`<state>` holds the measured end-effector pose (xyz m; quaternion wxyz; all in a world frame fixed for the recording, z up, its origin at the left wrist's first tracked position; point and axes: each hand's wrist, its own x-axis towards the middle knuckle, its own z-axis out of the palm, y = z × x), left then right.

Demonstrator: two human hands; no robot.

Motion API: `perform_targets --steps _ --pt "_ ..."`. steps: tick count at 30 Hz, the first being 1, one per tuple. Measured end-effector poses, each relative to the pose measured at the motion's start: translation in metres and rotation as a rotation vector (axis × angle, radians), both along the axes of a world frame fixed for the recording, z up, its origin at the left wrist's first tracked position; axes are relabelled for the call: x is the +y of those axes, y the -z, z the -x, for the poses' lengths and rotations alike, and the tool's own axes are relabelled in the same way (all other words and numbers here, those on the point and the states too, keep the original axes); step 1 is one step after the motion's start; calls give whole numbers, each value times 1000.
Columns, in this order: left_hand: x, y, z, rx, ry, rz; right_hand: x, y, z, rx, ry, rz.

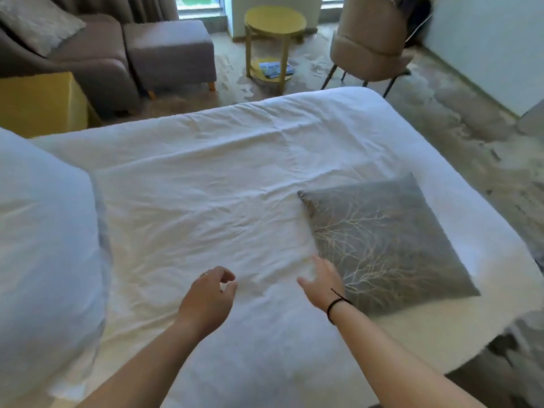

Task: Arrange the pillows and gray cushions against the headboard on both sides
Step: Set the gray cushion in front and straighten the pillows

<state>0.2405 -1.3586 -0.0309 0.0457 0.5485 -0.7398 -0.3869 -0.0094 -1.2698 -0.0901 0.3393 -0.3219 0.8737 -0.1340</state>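
Here, a gray cushion (385,245) with a pale branch pattern lies flat on the right half of a bed (206,178) covered in a creased white sheet, one corner pointing toward the middle of the mattress. The person's right hand (321,282) reaches along the cushion's near left edge, fingers extended and relaxed, holding nothing; whether the fingertips actually touch the fabric cannot be told. A dark band (337,304) circles that wrist. The left hand (210,295) hovers just above the sheet near the middle of the bed, apart from the cushion, its fingers loosely curled around nothing, a ring (205,273) on one finger. At the far left edge of the view, a large white pillow (44,245) bulks up on the bed, well apart from the cushion. Beyond the foot of the bed stand a round yellow side table (275,23) with printed papers (275,69) on its lower shelf, a tan upholstered chair (371,45) to its right, and a brown armchair (67,51) with a matching footstool (169,51) to its left. A yellow block-shaped piece of furniture (41,104) sits beside the bed's far left corner.
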Motion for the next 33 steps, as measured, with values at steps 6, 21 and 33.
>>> perform_targets --steps 6,21,33 --pt "10 40 95 -31 110 -107 66 63 111 186 6 -393" --pt "28 75 121 -114 52 -267 51 106 115 345 80 -263" --pt "15 -9 110 143 -199 -421 -18 -45 47 -335 214 207"
